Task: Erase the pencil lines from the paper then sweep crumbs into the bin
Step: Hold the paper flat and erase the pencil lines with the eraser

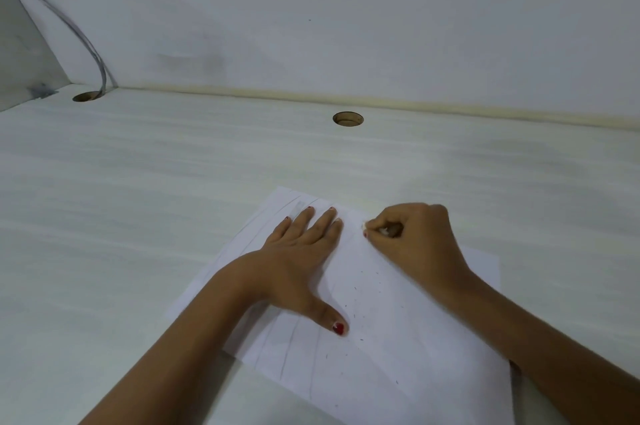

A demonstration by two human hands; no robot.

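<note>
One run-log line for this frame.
phase: erasing | left grip: flat on paper | right grip: pinches eraser | crumbs: on paper

white desk (207, 164) | middle hole (348, 119) | corner hole (86, 96), grey cable (79, 33) entering | wall (346, 8)

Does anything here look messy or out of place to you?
Small dark crumbs are scattered over the paper between the left hand, pressing it flat, and the right hand, which pinches a white eraser. Several pencil lines show on the sheet's left part. The sheet lies askew on the desk.
</note>
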